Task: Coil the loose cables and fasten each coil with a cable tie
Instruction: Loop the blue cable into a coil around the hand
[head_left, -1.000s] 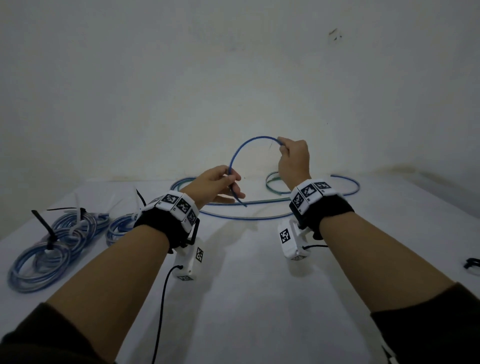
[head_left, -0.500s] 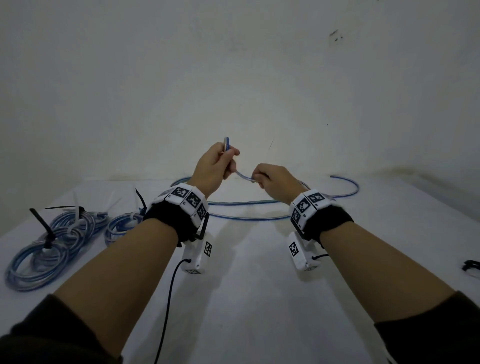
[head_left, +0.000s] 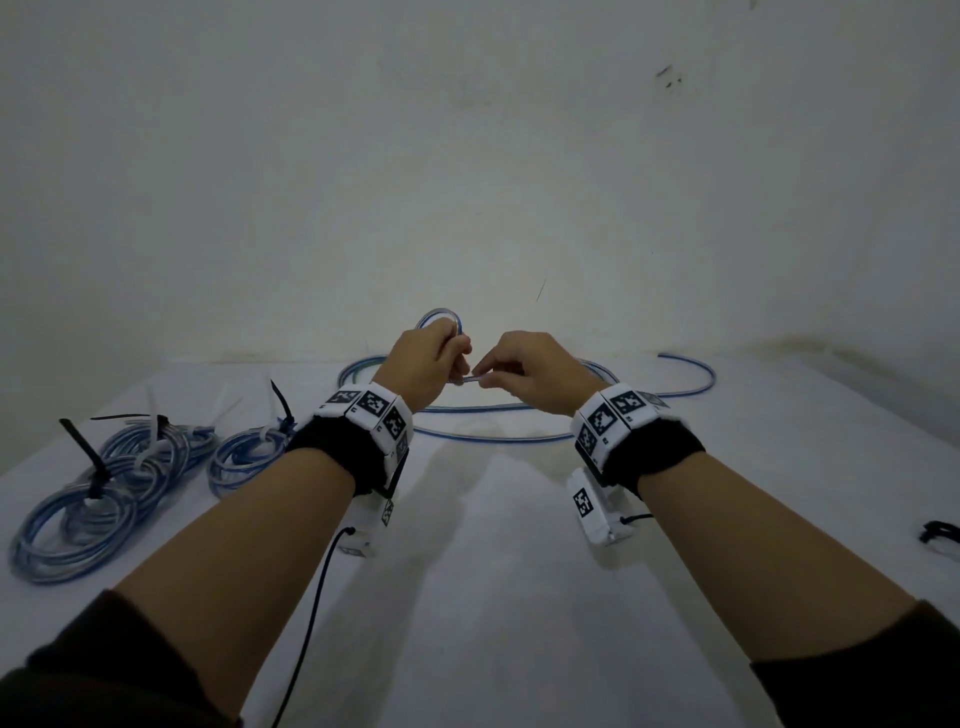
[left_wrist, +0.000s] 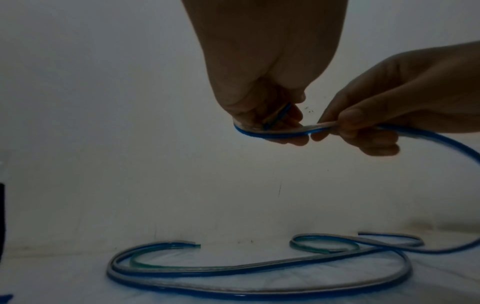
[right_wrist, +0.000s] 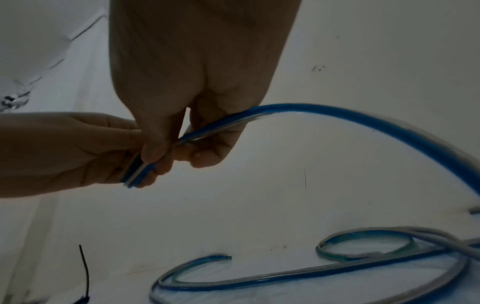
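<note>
A blue and clear flat cable (head_left: 498, 439) lies in loose curves on the white table (head_left: 493, 597) near the far wall. My left hand (head_left: 434, 358) is raised above the table and pinches a small loop of this cable (head_left: 441, 317). Close beside it, my right hand (head_left: 524, 371) pinches the strand (left_wrist: 322, 128) that runs over to the left hand; from there the cable (right_wrist: 389, 123) arcs down to the table. A shorter greenish cable (left_wrist: 182, 267) lies among the blue curves.
Several coiled blue cables (head_left: 104, 493), (head_left: 244, 457) with black and white ties sticking up lie at the table's left. A black cable tie (head_left: 940, 532) lies at the right edge. A black wrist-camera lead (head_left: 306, 623) hangs below my left forearm.
My hands came together from a wide arc of cable. The left hand has risen with a small loop in it, and the right hand has dropped and moved in close beside it.
</note>
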